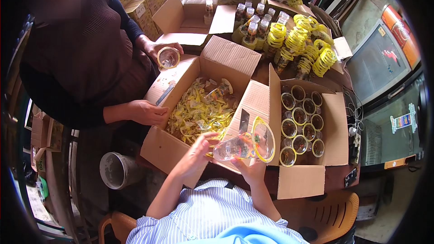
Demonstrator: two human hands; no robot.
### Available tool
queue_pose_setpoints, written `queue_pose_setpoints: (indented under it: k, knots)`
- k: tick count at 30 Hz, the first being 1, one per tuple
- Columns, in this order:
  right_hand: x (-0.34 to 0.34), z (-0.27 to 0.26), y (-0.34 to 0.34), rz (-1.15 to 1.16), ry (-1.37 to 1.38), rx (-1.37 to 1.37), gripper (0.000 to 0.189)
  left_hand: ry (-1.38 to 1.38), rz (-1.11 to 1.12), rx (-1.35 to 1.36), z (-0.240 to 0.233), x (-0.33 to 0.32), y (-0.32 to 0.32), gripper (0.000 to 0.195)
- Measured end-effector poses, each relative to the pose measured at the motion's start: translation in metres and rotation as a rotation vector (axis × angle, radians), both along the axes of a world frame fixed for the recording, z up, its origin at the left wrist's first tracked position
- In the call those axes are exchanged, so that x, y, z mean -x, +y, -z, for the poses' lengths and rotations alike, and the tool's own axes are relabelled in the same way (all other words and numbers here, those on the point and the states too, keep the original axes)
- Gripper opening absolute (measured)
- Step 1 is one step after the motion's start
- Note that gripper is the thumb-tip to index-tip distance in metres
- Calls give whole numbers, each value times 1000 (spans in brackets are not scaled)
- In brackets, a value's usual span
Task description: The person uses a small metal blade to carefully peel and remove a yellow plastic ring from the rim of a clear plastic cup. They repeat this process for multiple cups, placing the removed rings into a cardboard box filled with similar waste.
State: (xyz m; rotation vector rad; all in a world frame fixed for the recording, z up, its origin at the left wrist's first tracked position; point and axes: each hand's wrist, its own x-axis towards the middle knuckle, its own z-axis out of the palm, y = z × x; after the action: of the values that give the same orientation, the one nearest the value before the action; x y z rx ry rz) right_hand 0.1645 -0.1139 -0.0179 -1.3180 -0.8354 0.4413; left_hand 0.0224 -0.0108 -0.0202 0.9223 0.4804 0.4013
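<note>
A clear printed plastic cup with a yellow rim lies tilted on its side between my hands. My right hand grips it from below, close to the rim. My left hand is at the cup's base, its fingertips near or touching it; whether they pinch anything is unclear. Behind my left hand, an open cardboard box holds many yellow and clear plastic scraps and one loose cup. To the right, another open cardboard box contains upright yellow-rimmed cups in rows.
Across the scrap box, a co-worker's hand holds a cup; their other hand is by the box's edge. Stacked yellow-rimmed cups crowd the table's back. A bucket stands lower left, and an orange chair lower right.
</note>
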Motion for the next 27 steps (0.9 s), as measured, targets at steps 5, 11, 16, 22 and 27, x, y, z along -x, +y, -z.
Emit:
queue_pose_setpoints:
  k: [5,11,16,22,27]
  knots:
    - [-5,11,-1,-37,-98,27,56,-84,83,138,12,-6,-17,44]
    - [-11,5,-6,-125,-55,-34,66,-251,5,203,10,7,-19,26]
    - [-13,7,-14,-64,-42,65,45,-292,-169,245,6,24,-14,29]
    - [-8,-5,-7,18,140,-195,18,-305,-165,197,9,30,-5,54]
    - [-16,-50,1,152,-341,-151,20,-257,-148,86,-8,27,-1,79]
